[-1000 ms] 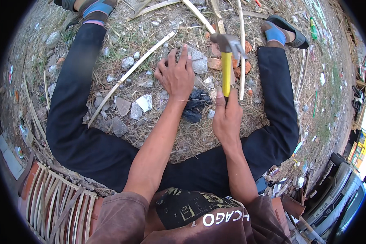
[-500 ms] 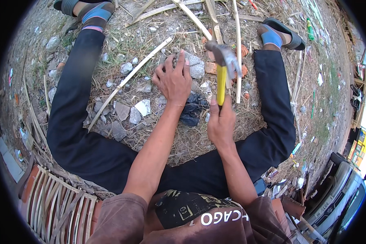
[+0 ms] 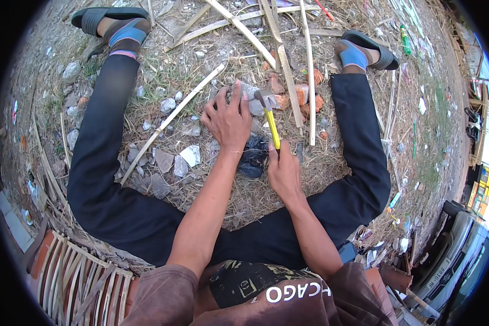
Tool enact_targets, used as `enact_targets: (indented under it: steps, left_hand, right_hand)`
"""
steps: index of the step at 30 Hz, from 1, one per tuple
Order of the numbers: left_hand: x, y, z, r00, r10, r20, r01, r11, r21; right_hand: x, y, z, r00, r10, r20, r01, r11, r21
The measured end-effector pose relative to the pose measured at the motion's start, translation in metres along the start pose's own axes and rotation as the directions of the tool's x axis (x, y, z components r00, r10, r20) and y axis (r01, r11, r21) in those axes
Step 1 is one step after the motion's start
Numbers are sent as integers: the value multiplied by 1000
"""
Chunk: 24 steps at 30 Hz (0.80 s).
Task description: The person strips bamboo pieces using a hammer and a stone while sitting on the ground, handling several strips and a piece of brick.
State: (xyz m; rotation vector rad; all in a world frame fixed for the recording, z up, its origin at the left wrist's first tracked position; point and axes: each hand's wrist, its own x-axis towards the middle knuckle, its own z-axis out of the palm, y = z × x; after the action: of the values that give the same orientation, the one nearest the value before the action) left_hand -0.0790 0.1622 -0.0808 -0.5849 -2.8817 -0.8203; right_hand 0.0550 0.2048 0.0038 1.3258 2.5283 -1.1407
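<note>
The hammer (image 3: 272,126) has come down and leftward since the earlier frame, its head now at a grey stone (image 3: 249,89), ahead of the right grip (image 3: 284,168) and just beside the fingertips of the left grip (image 3: 227,122). The right grip is closed around the handle's near end; whether the left grip pinches anything cannot be told. The hammer looks stiff, sturdy and head-heavy, so a firm hold low on its yellow handle should suit.

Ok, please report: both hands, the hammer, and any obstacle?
Right hand grips yellow-handled hammer, its head at grey stone, contact unclear. Left hand at the stone, close to hammer head. Black plastic between hands.
</note>
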Motion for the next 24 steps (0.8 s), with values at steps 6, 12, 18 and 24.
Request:
enact_targets:
  steps: [6, 12, 18, 24]
  left_hand:
    - [1, -4, -1, 1000, 29, 0, -29, 999, -24]
    - [0, -3, -2, 999, 37, 27, -37, 999, -23]
    - [0, -4, -3, 999, 38, 33, -37, 999, -28]
    - [-1, -4, -4, 998, 37, 53, -35, 999, -26]
  right_hand:
    - [2, -7, -5, 997, -18, -81, 30, 988, 152]
    - [-4, 6, -1, 997, 36, -71, -21, 979, 201]
    - [-7, -1, -4, 998, 19, -56, -7, 976, 216]
    - [-7, -8, -7, 990, -84, -117, 106, 974, 198]
